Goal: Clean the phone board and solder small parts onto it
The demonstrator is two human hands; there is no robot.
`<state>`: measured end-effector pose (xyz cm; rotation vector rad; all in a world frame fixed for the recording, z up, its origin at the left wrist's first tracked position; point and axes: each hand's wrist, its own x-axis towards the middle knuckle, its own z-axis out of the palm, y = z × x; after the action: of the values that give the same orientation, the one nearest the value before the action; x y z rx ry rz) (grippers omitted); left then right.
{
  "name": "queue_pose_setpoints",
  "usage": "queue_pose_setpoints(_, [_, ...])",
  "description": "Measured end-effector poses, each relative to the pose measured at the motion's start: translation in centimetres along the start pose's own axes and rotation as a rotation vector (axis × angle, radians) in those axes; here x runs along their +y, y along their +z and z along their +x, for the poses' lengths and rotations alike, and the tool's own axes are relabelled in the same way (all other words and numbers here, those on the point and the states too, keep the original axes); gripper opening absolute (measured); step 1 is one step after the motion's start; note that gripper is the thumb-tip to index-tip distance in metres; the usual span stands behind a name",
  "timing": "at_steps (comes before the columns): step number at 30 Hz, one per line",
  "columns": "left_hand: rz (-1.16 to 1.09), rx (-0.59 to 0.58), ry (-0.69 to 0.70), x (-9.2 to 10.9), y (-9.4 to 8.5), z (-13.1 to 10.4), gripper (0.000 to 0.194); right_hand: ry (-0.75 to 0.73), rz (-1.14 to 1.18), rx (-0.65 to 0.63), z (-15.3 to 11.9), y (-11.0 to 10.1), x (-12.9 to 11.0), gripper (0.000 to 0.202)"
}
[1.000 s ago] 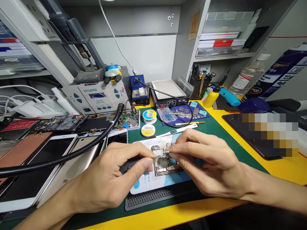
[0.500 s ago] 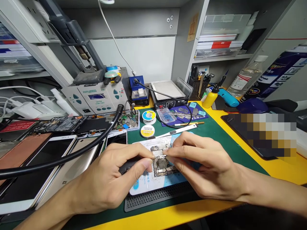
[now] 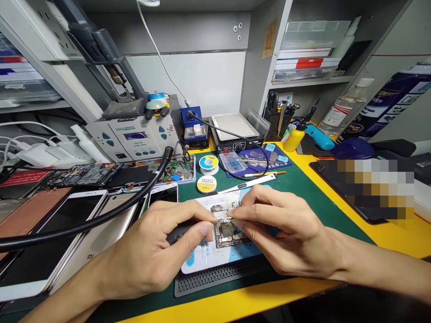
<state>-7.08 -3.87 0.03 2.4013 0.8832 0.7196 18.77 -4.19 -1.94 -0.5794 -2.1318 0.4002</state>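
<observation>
A phone circuit board [image 3: 229,229] lies on a white and light-blue printed mat [image 3: 202,260], between my two hands. My left hand [image 3: 161,242] is closed, thumb and forefinger pinched at the board's upper left edge. Part of a dark rounded object [image 3: 178,232] shows behind that thumb. My right hand [image 3: 286,229] is closed too, its fingertips pinched over the upper right of the board. A thin, pale sliver runs between the two pinches, too small to name. Whatever each hand pinches is mostly hidden by the fingers.
Phones [image 3: 84,242] and a black hose [image 3: 134,197] lie left. Behind the mat are a solder spool [image 3: 208,165], a round tin [image 3: 206,184] and a white pen-like tool [image 3: 249,181]. A rework station [image 3: 134,134] and hot plate [image 3: 235,130] stand farther back. A black phone [image 3: 340,193] lies right.
Both hands keep nearly the same pinched pose over the board. My right hand's fingers have shifted very slightly to the left; nothing is let go.
</observation>
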Motion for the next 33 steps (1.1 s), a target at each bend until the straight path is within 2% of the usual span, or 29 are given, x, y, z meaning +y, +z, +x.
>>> queue_pose_setpoints(4, [-0.006, 0.001, -0.011, 0.02, 0.02, 0.07, 0.019, 0.019, -0.018, -0.052, -0.07, -0.09, 0.05, 0.021])
queue_pose_setpoints(12, [-0.039, 0.011, -0.033, 0.04, 0.21, 0.04, 0.020, 0.047, 0.059, 0.059, 0.05, 0.12, -0.04, 0.028])
queue_pose_setpoints(20, [-0.014, 0.003, -0.032, 0.06, -0.08, 0.08, 0.017, 0.117, 0.079, 0.052, 0.34, 0.04, -0.29, 0.026])
queue_pose_setpoints(33, [-0.067, -0.014, -0.015, -0.07, -0.08, 0.15, 0.017, 0.096, 0.102, 0.083, 0.14, -0.01, -0.06, 0.024])
